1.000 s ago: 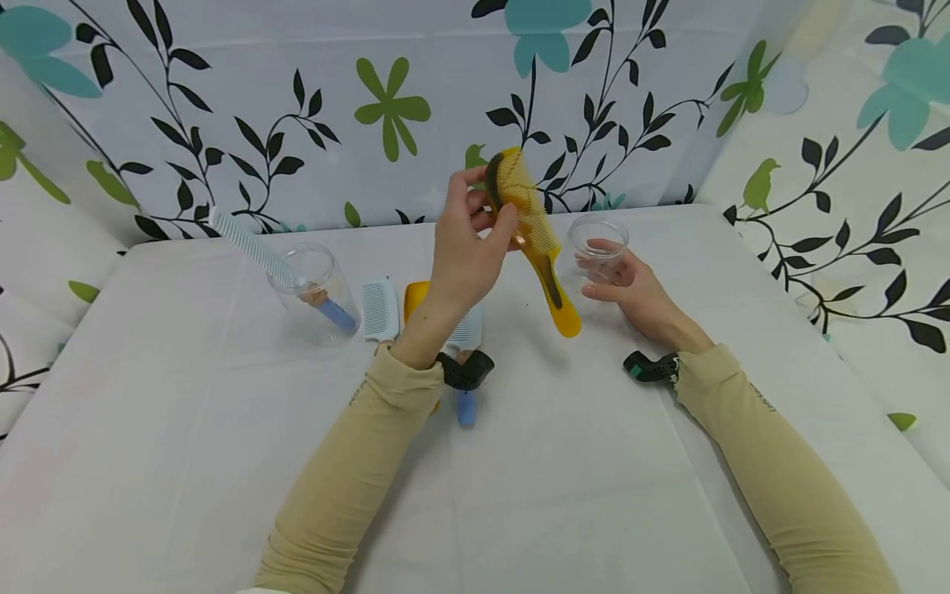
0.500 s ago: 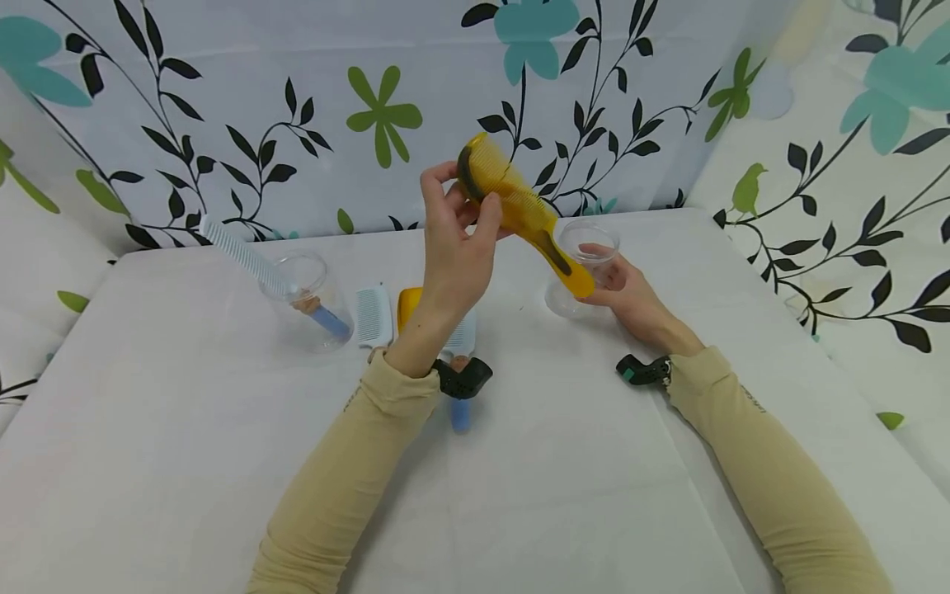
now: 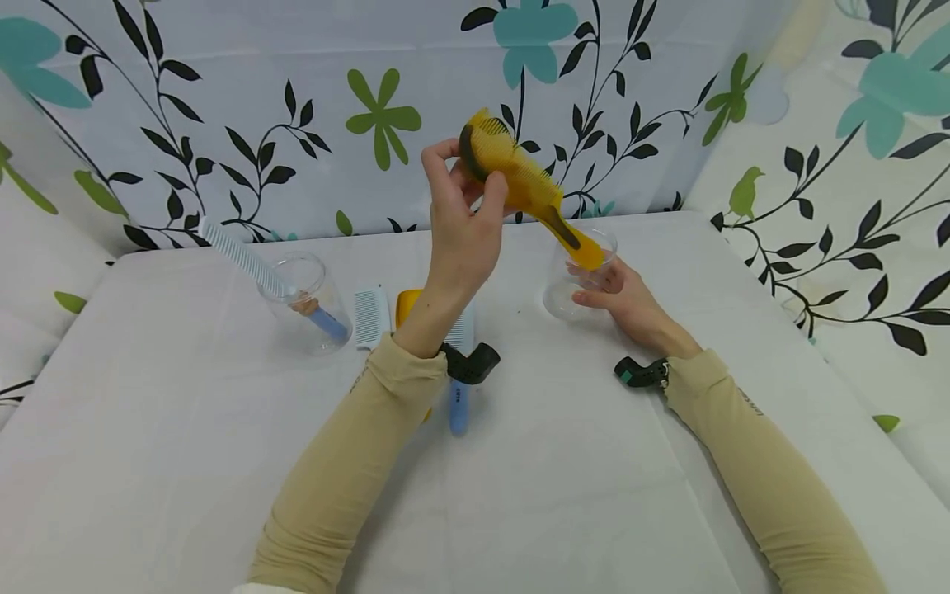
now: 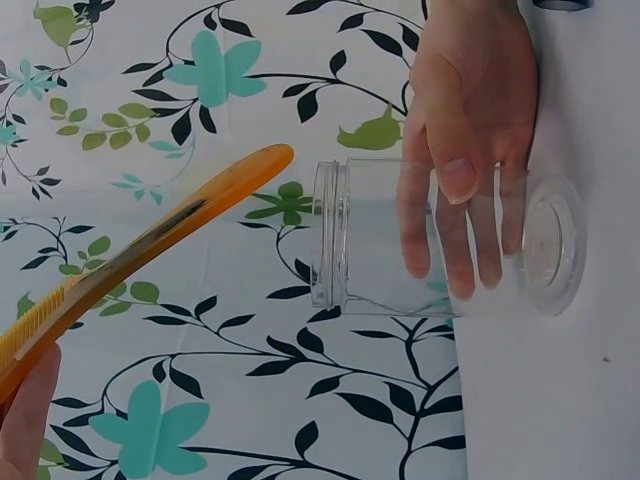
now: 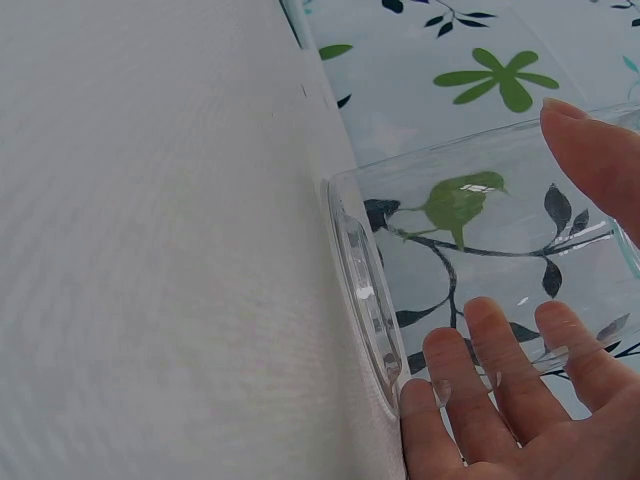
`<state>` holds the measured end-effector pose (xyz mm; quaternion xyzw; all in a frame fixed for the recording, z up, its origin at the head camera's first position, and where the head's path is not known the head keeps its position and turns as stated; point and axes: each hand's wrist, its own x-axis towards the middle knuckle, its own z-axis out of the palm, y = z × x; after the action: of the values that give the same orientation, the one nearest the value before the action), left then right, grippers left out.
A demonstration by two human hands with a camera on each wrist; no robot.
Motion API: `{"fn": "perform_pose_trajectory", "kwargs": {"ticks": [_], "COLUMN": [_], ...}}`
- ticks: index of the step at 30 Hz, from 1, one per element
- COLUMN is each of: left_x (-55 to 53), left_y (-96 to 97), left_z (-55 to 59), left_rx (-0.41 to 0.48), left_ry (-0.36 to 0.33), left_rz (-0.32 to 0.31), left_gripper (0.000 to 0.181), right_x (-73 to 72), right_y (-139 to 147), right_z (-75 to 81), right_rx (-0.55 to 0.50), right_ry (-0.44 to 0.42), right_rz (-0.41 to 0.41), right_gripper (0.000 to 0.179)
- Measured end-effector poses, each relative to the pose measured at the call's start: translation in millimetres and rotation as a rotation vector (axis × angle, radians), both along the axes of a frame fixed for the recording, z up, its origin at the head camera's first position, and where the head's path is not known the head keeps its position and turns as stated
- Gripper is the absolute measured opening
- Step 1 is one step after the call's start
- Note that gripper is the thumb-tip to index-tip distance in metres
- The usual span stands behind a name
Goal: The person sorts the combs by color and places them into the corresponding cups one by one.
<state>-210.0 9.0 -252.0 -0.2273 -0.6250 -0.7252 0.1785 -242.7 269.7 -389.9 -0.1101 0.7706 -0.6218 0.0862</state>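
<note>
My left hand [image 3: 467, 223] pinches a yellow comb [image 3: 545, 198] with dark brown streaks by its toothed head. The comb slants down to the right, its handle end over the mouth of a clear jar [image 3: 560, 299]. In the left wrist view, the comb's handle tip [image 4: 270, 160] is a little apart from the jar's rim. The jar stands upright on the white table, and my right hand [image 3: 638, 305] holds its side, thumb in front. The right wrist view has the thumb [image 5: 595, 160] and fingers on opposite sides of the clear wall.
A second clear jar [image 3: 276, 318] at the left holds a light blue comb [image 3: 245, 257] leaning out of it. Behind my left forearm lie a light blue comb [image 3: 371, 315], a partly hidden yellow item [image 3: 405, 305] and a blue-handled comb [image 3: 459, 408]. A patterned curtain [image 3: 445, 49] hangs behind.
My left hand has tilted the comb and shifted its handle end rightward and up, over the jar's mouth. My right hand stays at the jar.
</note>
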Motion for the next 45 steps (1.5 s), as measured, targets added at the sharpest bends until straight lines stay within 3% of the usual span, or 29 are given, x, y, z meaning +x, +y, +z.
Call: {"fn": "perform_pose_trajectory", "kwargs": {"ticks": [5, 10, 16, 27, 33, 45], "left_x": [-1.2, -2.4, -4.7, -5.8, -5.7, -2.5], "left_y": [2.9, 6.0, 8.9, 15.4, 19.0, 30.6], "left_z": [1.8, -5.2, -15.1, -26.8, -33.4, -41.2], "left_rx": [0.031, 0.046, -0.045, -0.207, -0.279, -0.336], "left_ry": [-0.003, -0.013, -0.014, -0.026, -0.062, -0.076], "left_rz": [0.019, 0.046, 0.082, 0.058, 0.011, -0.08], "left_gripper": [0.031, 0.03, 0.029, 0.035, 0.039, 0.038], "right_x": [-0.3, 0.3, 0.8, 0.1, 0.2, -1.4], "right_y": [0.8, -0.3, -1.1, -0.1, -1.0, 0.2], "right_z": [-0.4, 0.5, 1.7, 1.3, 0.4, -0.5], "right_rx": [0.003, -0.013, -0.001, -0.036, -0.039, -0.013], "right_ry": [0.014, 0.006, 0.007, -0.001, 0.021, -0.017], "right_rz": [0.001, 0.008, 0.003, 0.007, 0.016, -0.004], "right_gripper": [0.071, 0.064, 0.065, 0.073, 0.074, 0.071]}}
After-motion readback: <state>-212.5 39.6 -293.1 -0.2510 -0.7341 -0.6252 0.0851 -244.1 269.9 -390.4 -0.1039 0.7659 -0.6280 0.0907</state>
